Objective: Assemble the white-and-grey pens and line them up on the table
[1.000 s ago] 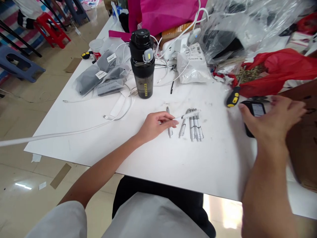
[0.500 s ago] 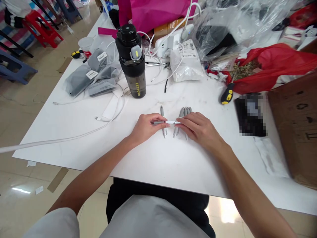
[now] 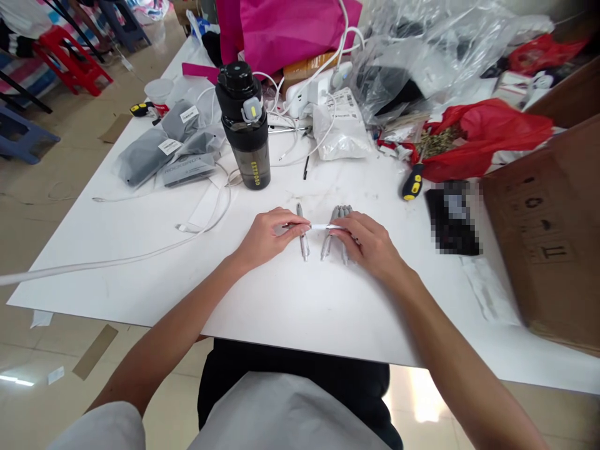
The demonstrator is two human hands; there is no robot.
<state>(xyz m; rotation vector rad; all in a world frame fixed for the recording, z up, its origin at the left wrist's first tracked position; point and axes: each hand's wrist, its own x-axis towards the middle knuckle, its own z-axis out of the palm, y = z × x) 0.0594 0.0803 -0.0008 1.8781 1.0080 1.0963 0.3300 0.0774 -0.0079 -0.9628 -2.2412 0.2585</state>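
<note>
My left hand [image 3: 267, 238] and my right hand [image 3: 370, 244] hold a slim white-and-silver pen [image 3: 319, 226] level above the white table between them. The left fingers pinch its silver end and the right fingers its white end. Just under my left fingertips, a single silver pen [image 3: 304, 247] lies on the table [image 3: 300, 300]. A small bunch of silver pens [image 3: 335, 234] lies beneath my right fingers, partly hidden by them.
A black-and-smoke water bottle [image 3: 244, 128] stands behind my hands, with a white cable [image 3: 140, 253] at the left. At the right are a yellow-handled screwdriver [image 3: 413, 182], a pixelated dark object [image 3: 452, 219], a cardboard box [image 3: 544, 231] and a red bag [image 3: 482, 140].
The pen stays held between both hands, and my hands have drawn slightly closer together. The whole view has shifted a little to the left.
</note>
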